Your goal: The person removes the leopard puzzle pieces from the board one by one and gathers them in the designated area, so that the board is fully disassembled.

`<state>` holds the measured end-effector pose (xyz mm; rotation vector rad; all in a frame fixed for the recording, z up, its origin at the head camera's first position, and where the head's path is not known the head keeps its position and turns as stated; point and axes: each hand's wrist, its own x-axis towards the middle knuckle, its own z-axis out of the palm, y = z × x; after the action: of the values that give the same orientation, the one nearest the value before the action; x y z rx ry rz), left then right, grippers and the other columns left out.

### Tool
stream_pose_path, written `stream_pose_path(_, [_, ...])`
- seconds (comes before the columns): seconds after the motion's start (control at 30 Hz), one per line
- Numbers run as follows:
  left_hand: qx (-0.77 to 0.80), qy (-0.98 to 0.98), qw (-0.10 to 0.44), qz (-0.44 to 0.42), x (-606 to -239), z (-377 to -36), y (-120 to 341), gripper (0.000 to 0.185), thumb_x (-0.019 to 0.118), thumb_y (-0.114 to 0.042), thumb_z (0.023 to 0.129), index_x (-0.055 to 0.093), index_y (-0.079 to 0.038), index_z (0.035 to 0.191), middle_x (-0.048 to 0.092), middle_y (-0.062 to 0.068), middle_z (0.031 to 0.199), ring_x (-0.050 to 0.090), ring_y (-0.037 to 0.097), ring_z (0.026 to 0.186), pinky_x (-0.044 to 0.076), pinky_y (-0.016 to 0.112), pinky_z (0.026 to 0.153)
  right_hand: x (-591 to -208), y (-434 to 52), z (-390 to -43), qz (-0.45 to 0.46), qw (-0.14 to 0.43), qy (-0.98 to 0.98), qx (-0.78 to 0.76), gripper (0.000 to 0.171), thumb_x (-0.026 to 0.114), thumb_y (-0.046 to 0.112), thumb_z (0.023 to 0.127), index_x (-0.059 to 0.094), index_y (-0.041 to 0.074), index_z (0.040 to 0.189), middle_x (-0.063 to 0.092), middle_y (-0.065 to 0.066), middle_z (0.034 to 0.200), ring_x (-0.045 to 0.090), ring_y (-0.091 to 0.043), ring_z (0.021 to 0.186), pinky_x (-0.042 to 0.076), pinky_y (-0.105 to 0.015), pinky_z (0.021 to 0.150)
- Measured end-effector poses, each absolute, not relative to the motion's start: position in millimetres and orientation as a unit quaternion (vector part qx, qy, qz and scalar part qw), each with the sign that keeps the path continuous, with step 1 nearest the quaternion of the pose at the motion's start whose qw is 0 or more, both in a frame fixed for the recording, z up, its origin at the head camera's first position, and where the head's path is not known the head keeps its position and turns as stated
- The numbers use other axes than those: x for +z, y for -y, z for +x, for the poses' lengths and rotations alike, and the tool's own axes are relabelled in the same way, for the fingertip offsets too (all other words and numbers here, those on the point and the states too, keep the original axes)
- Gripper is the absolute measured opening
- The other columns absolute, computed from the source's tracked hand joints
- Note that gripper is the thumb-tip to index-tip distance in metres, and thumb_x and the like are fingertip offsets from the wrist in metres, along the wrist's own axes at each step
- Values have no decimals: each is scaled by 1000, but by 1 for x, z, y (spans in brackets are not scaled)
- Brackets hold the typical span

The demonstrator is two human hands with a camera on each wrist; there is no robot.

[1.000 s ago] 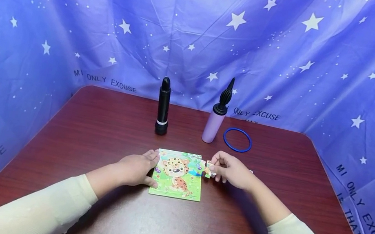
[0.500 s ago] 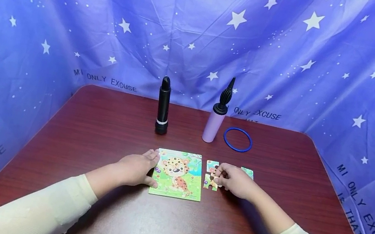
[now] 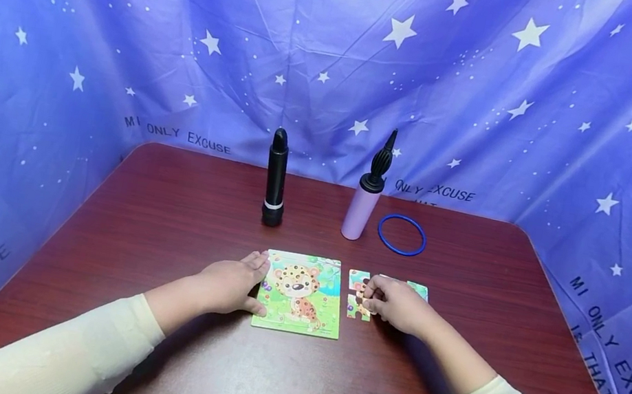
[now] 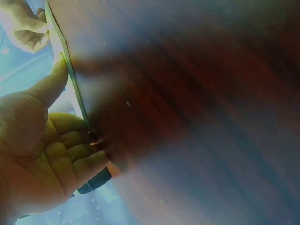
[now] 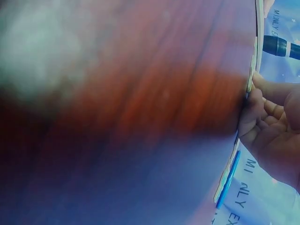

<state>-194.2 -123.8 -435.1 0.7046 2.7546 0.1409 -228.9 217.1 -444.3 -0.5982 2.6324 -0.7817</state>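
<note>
A square puzzle board point(image 3: 295, 319) with a spotted leopard cub picture lies flat on the table. My left hand point(image 3: 228, 285) rests along its left edge, thumb and fingers spread apart; the left wrist view shows the thumb on the rim. To the right of the board, my right hand point(image 3: 401, 305) pinches a puzzle piece point(image 3: 356, 308) between thumb and bent index finger, low over the table. Another piece point(image 3: 357, 278) lies just behind it. A green-blue piece point(image 3: 418, 289) shows past the right knuckles. Other pieces are partly hidden under this hand.
Behind the board stand a black, lipstick-shaped tube point(image 3: 276, 180) and a purple hand pump point(image 3: 360, 211) with a black nozzle. A blue ring point(image 3: 402, 234) lies right of the pump. A starry blue curtain point(image 3: 340, 54) surrounds the dark red table point(image 3: 193, 218).
My right hand has moved right and a little nearer, away from the board's edge, bringing a piece down among the others. That piece has since slid slightly right. My left hand stays put.
</note>
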Motion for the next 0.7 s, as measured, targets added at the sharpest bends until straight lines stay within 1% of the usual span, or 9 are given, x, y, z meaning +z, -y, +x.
stream_pose_path(0.1, [45,-958,147,244,-435,-194,123,96,65,-59,84,34,4,150,25,18,160,26,31,148,32,43,117,-442,-218,-230,-214,165,-921,-281,7,64,15,95,58,13,92,60,2,74,54,-12,58,48,-27,52])
stream_pose_path(0.2, [44,-958,149,243,-435,-194,123,96,65,-59,84,34,3,150,24,18,160,26,31,148,33,43,117,-436,-213,-234,-221,142,-923,-283,7,64,20,95,59,15,94,61,3,75,53,-10,59,47,-27,54])
stream_pose_path(0.3, [45,-958,149,241,-435,-194,124,96,66,-59,84,34,3,150,25,18,160,26,31,148,33,44,116,-425,-200,-238,-230,120,-921,-291,11,65,25,95,62,17,100,60,4,76,55,-10,63,47,-28,58])
stream_pose_path(0.37, [44,-958,150,240,-435,-195,124,96,66,-59,84,34,3,150,25,18,160,26,31,148,33,44,116,-418,-188,-238,-240,124,-914,-302,18,66,27,94,62,15,107,59,4,80,55,-11,63,48,-28,59])
stream_pose_path(0.43, [43,-958,152,240,-435,-195,124,96,65,-60,84,34,3,150,24,18,160,26,31,148,33,43,116,-413,-174,-236,-252,142,-906,-309,26,67,26,94,61,12,116,59,4,83,56,-11,63,49,-30,59])
stream_pose_path(0.5, [43,-957,155,240,-435,-195,123,96,65,-60,85,33,3,150,24,18,161,25,31,148,33,43,116,-413,-160,-234,-271,157,-902,-299,33,67,27,94,59,12,122,58,4,87,56,-11,65,50,-29,62])
stream_pose_path(0.63, [43,-956,158,242,-434,-194,123,96,64,-59,85,33,3,150,23,18,161,25,31,149,32,43,117,-421,-139,-232,-306,165,-901,-258,41,70,31,91,59,12,126,58,3,92,54,-9,76,48,-29,72])
stream_pose_path(0.7, [44,-956,158,242,-433,-194,123,95,64,-59,85,33,3,150,23,19,161,25,31,149,31,43,117,-425,-132,-232,-313,169,-902,-242,45,72,34,89,58,12,127,57,3,91,53,-9,77,46,-29,72])
